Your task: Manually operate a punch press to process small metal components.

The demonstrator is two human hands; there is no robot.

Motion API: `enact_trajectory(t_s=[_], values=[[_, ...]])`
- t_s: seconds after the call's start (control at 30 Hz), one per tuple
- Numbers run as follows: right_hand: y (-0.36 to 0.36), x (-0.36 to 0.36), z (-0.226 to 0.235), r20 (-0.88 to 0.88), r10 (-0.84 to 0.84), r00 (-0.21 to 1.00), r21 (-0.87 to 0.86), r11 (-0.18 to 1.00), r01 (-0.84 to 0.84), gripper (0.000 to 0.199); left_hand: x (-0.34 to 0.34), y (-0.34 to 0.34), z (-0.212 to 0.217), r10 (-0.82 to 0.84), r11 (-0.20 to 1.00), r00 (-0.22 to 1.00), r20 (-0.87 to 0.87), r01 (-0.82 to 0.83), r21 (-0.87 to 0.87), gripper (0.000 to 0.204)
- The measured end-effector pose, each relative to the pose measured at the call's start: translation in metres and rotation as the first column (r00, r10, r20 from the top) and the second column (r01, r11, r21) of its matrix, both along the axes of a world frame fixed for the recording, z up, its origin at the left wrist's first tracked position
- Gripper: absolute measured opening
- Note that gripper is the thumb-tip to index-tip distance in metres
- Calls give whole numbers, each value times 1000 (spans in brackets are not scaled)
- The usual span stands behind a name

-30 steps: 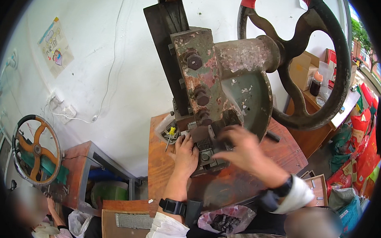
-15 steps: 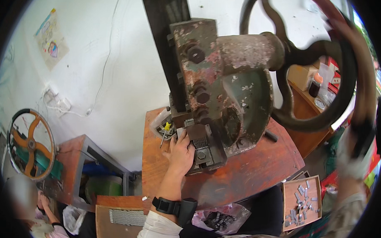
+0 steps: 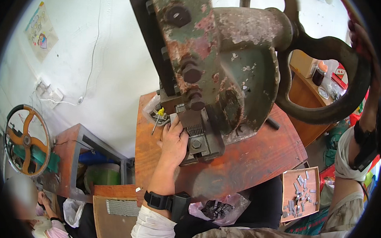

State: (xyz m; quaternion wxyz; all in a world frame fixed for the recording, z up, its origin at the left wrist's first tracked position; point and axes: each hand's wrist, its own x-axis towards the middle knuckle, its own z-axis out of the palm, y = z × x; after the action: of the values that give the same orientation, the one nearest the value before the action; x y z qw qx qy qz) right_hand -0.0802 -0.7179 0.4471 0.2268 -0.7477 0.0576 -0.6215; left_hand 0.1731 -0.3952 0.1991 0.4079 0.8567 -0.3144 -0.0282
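Observation:
A worn green-grey hand press (image 3: 193, 47) stands on the wooden bench, with its ram down close to the die block (image 3: 198, 146). My left hand (image 3: 174, 139) rests against the left side of the die, its fingers bent and close together at a small metal edge. What the fingertips pinch, if anything, is hidden. At the upper right my right hand (image 3: 360, 39) is wrapped round the rim of the press's large handwheel (image 3: 346, 103); part of it is lost in the dark rim of the picture. A yellow-handled screwdriver (image 3: 160, 113) leans on a small tray of metal bits (image 3: 151, 107) beside my left hand.
A wooden tray of small metal pieces (image 3: 285, 181) sits at the lower right. A plastic bag of dark pieces (image 3: 237, 211) lies near my lap. At left, a person sits by another wheel (image 3: 27, 140). A short dark bar (image 3: 272, 123) lies on the bench (image 3: 248, 158).
The view has shifted, so the press looks larger and higher. My right hand and forearm have moved with the handwheel's turning rim. My left hand keeps its place at the die.

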Motion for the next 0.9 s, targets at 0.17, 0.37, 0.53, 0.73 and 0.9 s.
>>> enact_trajectory(t_s=[0.17,0.37,0.53,0.73,0.9], values=[[3,12,-181,215,-177,960,114,981,156,32,-10,-13,0,38,997,998,50,-41,58,39],[27,7,-110,70,-7,998,307,952,-15,38,14,35,-14,-126,964,942,-312,41,-263,47],[-6,-16,61,-146,108,983,237,969,-72,31,-9,-5,40,-457,869,788,-413,295,-398,52],[23,51,112,-362,21,932,168,985,43,31,-25,-17,37,306,937,942,136,-324,134,67],[15,56,133,-466,-8,885,96,994,59,28,3,1,16,176,946,952,-249,-234,-226,54]])
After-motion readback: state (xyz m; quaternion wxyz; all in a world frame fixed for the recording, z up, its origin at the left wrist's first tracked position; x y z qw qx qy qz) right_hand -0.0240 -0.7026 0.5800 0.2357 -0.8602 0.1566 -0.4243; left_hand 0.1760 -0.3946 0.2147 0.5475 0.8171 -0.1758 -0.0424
